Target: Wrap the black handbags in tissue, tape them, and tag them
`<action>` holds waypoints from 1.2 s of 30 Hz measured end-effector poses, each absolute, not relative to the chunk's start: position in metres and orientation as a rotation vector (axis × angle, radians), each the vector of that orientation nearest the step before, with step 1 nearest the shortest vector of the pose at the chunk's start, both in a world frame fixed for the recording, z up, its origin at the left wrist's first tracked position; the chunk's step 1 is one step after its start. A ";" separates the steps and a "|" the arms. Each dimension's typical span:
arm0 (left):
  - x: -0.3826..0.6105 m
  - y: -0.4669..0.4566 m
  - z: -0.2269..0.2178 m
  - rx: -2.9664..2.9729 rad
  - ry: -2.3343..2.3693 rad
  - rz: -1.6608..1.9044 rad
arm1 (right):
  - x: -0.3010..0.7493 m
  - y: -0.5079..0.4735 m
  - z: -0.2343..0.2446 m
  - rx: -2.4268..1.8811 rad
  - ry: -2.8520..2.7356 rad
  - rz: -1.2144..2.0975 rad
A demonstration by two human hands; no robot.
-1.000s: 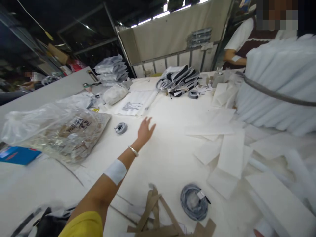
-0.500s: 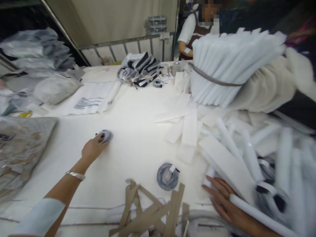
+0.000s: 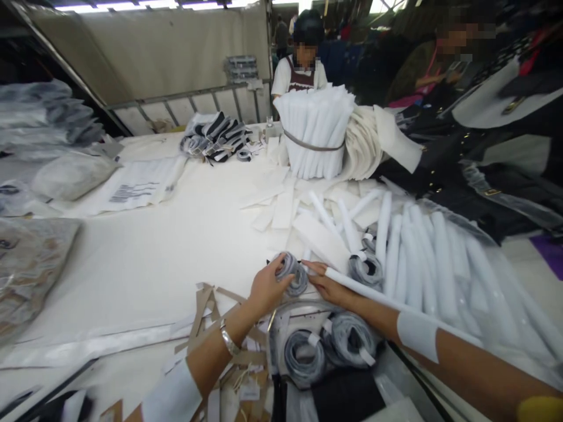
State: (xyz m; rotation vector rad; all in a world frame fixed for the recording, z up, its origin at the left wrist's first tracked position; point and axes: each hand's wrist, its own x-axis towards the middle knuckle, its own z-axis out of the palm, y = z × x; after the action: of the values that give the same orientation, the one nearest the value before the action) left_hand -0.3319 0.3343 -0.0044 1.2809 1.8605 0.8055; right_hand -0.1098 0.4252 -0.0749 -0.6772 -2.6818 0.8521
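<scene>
My left hand (image 3: pixel 266 288) is closed around a small coil of grey strap (image 3: pixel 287 265), thumb and fingers on its sides. Against it lies another grey coil (image 3: pixel 299 284). My right hand (image 3: pixel 329 287) reaches in from the right, its fingers stretched out and its fingertips at that coil's right edge. A long white foam tube (image 3: pixel 396 308) runs along my right hand and forearm; the fingers partly cover its far end. Nearer to me, more grey coils with white bands (image 3: pixel 303 357) rest beside a black piece (image 3: pixel 347 395).
Brown strips (image 3: pixel 202 310) lie left of the coils. White foam tubes (image 3: pixel 440 258) and flat white strips (image 3: pixel 281 205) cover the right. A strapped bundle of white tubes (image 3: pixel 314 135) stands behind, near a co-worker (image 3: pixel 301 70). A filled plastic bag (image 3: pixel 39 264) sits left.
My left hand has carried its coil rightward, up to my right hand. The coil that lay apart on the table is now between both hands. The view has swung right.
</scene>
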 end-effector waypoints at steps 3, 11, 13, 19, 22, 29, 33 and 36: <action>-0.325 0.325 0.016 1.232 1.789 0.892 | -0.108 0.433 -0.057 -0.666 -2.719 0.952; -0.301 0.270 0.047 1.240 1.746 0.995 | -0.060 0.422 0.033 -0.871 -2.755 0.909; -0.292 0.246 0.048 1.264 1.776 1.030 | -0.024 0.400 0.050 -0.945 -2.757 0.833; -0.264 0.149 0.031 1.229 1.937 1.222 | 0.098 0.303 0.031 -1.491 -2.743 0.686; -0.242 0.102 0.008 1.196 2.085 1.251 | 0.124 0.266 0.003 -1.490 -2.660 0.774; -0.204 0.054 -0.047 1.163 2.399 1.381 | 0.112 0.233 -0.036 -1.375 -2.349 0.852; -0.190 0.045 -0.054 1.139 2.423 1.493 | 0.111 0.213 -0.044 -1.282 -2.224 0.809; -0.182 0.033 -0.050 1.118 2.347 1.610 | 0.124 0.189 -0.053 -1.176 -2.155 0.746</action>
State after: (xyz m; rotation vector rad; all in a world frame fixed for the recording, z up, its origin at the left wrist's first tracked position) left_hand -0.1822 0.0329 -0.0503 1.1179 2.3472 1.6097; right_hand 0.1243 0.1885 -0.0530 -1.1763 -2.1549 0.7458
